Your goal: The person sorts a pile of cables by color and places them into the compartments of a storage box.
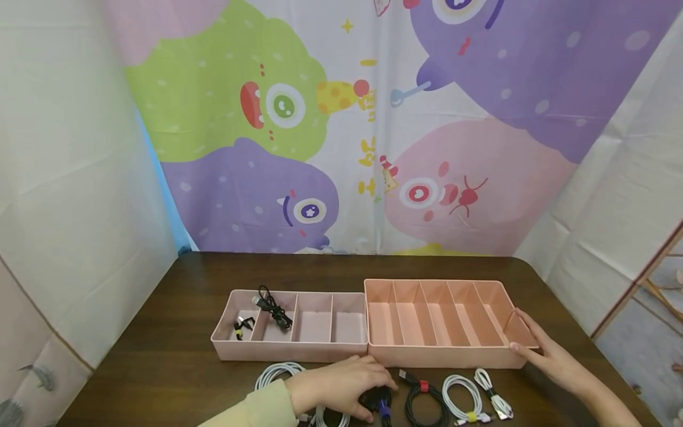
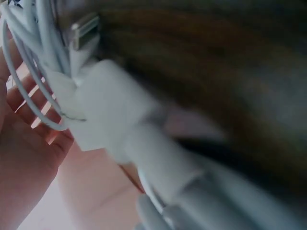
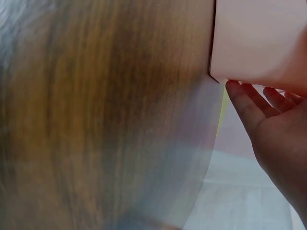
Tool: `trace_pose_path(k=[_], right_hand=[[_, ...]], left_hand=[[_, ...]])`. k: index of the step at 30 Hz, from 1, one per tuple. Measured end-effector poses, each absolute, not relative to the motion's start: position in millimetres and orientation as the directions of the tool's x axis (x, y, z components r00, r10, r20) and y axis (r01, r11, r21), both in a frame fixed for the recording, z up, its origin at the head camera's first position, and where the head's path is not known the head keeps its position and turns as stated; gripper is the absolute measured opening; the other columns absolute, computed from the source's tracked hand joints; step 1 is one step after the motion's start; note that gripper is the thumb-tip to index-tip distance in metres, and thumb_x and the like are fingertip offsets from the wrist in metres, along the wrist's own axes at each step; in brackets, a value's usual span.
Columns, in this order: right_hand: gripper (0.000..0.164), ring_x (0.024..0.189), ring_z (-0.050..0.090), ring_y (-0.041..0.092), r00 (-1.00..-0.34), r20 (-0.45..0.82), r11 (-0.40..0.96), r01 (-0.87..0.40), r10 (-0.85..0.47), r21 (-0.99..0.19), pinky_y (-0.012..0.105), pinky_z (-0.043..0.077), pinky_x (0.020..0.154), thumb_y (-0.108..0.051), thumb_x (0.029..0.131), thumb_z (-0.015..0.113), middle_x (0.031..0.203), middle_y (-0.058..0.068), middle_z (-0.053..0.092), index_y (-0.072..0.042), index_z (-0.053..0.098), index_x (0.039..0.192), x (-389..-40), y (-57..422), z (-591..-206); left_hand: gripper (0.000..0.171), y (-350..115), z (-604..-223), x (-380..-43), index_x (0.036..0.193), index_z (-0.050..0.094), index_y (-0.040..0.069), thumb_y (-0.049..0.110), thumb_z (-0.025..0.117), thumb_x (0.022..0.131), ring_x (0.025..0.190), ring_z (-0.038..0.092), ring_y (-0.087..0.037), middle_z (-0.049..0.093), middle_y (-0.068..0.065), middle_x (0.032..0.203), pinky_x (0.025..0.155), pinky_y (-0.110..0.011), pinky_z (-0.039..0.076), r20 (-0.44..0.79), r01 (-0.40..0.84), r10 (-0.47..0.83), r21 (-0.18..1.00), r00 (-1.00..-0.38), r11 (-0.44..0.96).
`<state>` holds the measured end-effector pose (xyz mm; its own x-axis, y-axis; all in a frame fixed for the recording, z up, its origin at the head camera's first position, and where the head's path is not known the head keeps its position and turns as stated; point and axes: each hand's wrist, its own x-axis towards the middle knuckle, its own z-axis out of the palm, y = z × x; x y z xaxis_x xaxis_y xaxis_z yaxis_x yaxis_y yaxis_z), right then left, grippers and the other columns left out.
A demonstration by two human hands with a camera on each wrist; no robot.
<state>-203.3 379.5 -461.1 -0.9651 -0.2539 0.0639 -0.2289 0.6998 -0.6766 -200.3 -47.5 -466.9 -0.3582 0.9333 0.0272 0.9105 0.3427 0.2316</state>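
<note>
In the head view my left hand (image 1: pixel 344 385) reaches down at the front middle, thumb and fingers around a black cable bundle (image 1: pixel 377 396) with a blue tie. Close by, a coiled white cable (image 1: pixel 278 372) lies partly behind that hand. The left wrist view is filled by blurred white cables and a pale plug (image 2: pixel 112 105), with the palm at the left edge. My right hand (image 1: pixel 549 350) holds the right end of a peach divided box (image 1: pixel 448 356), its thumb at the front corner and fingers along the end wall.
A pale pink divided box (image 1: pixel 290 351) stands against the peach one, with a black cable (image 1: pixel 274 311) and a small black cable (image 1: pixel 244 325) in its left compartments. Right of my left hand lie a red-tied black cable (image 1: pixel 427 403) and white cables (image 1: pixel 461 394). Curtains enclose the table (image 1: pixel 149 362).
</note>
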Motion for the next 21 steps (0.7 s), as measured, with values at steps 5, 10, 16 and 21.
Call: trace_pose_path(k=[5, 10, 16, 21], right_hand=[[0.074, 0.119, 0.039, 0.056, -0.964, 0.071, 0.699, -0.235, -0.256, -0.676, 0.065, 0.039, 0.085, -0.021, 0.098, 0.051, 0.150, 0.034, 0.012, -0.005, 0.003, 0.151, -203.5, 380.0, -461.2], [0.074, 0.124, 0.028, 0.058, -0.965, 0.063, 0.696, -0.228, -0.254, -0.680, 0.068, 0.035, 0.087, -0.022, 0.098, 0.051, 0.151, 0.033, 0.010, -0.006, 0.002, 0.152, -204.2, 380.0, -460.6], [0.074, 0.123, 0.032, 0.057, -0.967, 0.052, 0.715, -0.220, -0.249, -0.664, 0.062, 0.041, 0.085, -0.022, 0.098, 0.050, 0.150, 0.034, 0.012, -0.004, 0.002, 0.151, -204.0, 379.2, -461.2], [0.075, 0.125, 0.026, 0.057, -0.970, 0.039, 0.702, -0.203, -0.242, -0.683, 0.067, 0.035, 0.088, -0.022, 0.098, 0.051, 0.151, 0.033, 0.011, -0.009, 0.000, 0.152, -204.0, 379.3, -461.9]], left_hand=[[0.055, -47.8, -466.6, -198.9, 0.125, 0.058, 0.023, 0.036, 0.078, 0.076, 0.118, 0.047, -0.004, 0.057, 0.013, 0.124, 0.092, -0.020, 0.038, 0.037, 0.919, 0.933, 0.187, -0.358, 0.346], [0.053, -48.7, -465.7, -198.7, 0.124, 0.059, 0.022, 0.035, 0.078, 0.076, 0.116, 0.047, -0.004, 0.057, 0.013, 0.120, 0.093, -0.020, 0.039, 0.042, 0.922, 0.930, 0.157, -0.365, 0.355], [0.050, -49.9, -466.6, -199.0, 0.120, 0.061, 0.023, 0.036, 0.078, 0.075, 0.112, 0.049, -0.003, 0.059, 0.013, 0.114, 0.092, -0.019, 0.039, 0.065, 0.929, 0.930, 0.108, -0.361, 0.353], [0.046, -51.5, -466.6, -199.9, 0.116, 0.063, 0.024, 0.039, 0.078, 0.075, 0.107, 0.051, -0.002, 0.059, 0.014, 0.109, 0.091, -0.019, 0.039, 0.066, 0.931, 0.931, 0.097, -0.358, 0.352]])
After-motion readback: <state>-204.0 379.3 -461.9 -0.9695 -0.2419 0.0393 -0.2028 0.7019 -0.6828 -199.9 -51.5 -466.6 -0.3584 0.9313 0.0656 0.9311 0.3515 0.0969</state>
